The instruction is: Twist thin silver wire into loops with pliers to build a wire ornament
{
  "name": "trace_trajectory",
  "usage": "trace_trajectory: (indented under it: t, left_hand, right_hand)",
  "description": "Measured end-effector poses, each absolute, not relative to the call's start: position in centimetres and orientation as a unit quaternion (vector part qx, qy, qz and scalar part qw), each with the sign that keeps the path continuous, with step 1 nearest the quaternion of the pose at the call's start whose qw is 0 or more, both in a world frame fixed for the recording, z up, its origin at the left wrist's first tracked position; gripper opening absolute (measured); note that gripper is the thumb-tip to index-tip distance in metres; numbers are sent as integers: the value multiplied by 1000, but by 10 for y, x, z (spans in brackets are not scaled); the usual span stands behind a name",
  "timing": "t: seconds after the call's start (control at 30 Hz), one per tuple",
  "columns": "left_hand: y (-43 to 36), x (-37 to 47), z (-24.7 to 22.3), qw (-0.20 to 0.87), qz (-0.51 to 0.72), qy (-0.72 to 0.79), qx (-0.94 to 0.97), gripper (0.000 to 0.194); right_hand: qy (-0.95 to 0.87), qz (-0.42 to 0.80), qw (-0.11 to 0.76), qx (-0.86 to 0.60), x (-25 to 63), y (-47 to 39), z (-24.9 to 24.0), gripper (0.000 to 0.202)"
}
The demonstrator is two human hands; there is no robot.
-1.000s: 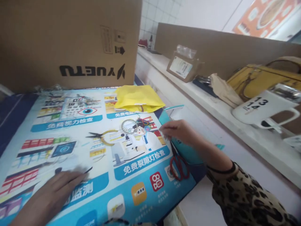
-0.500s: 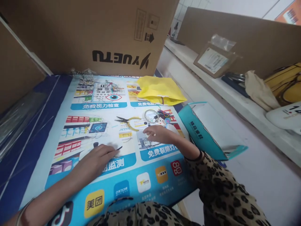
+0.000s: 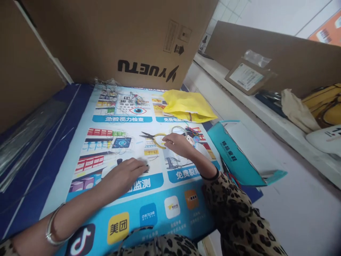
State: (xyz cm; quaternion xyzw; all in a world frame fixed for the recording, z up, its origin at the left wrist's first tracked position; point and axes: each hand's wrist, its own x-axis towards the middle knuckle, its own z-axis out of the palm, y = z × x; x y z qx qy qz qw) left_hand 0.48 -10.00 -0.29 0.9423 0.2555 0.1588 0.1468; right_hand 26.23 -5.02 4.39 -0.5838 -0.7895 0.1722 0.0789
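My left hand (image 3: 128, 174) rests low on the printed poster mat, its fingers pinched around a thin dark strip (image 3: 147, 165) whose kind I cannot make out. My right hand (image 3: 179, 144) is closed at the handle ends of the yellow-handled long-nose pliers (image 3: 153, 137), which lie on the mat with jaws pointing left. Its curled fingers cover part of the handles. Just behind that hand sits a round coil of light wire or cord (image 3: 178, 130), partly hidden. Multicoloured thin wires (image 3: 195, 131) lie beside it, and dark wire pieces (image 3: 173, 163) lie in front.
A yellow pouch (image 3: 190, 105) lies at the back of the mat. At right stands an open teal shoebox (image 3: 234, 156). A large cardboard box (image 3: 106, 35) blocks the far side. Tangled fine wires (image 3: 105, 84) lie before it, and clear plastic (image 3: 32, 131) at left.
My right hand has moved up and back to the pliers' handles. My left hand stays in about the same place with the dark strip. The whole view has shifted slightly.
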Motion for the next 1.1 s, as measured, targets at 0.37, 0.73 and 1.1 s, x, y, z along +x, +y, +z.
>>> trace_trajectory:
  t: [0.37, 0.73, 1.1]
  left_hand:
    - [-94, -12, -3, 151, 337, 337, 866, 18]
    - [-95, -14, -3, 144, 309, 319, 884, 17]
    - [-95, -19, -3, 119, 292, 365, 876, 16]
  right_hand:
    - [-835, -30, 3, -549, 220, -30, 7, 35]
    - [-808, -76, 29, -583, 235, -46, -8, 31]
    - [-756, 59, 246, -603, 259, -37, 6, 16]
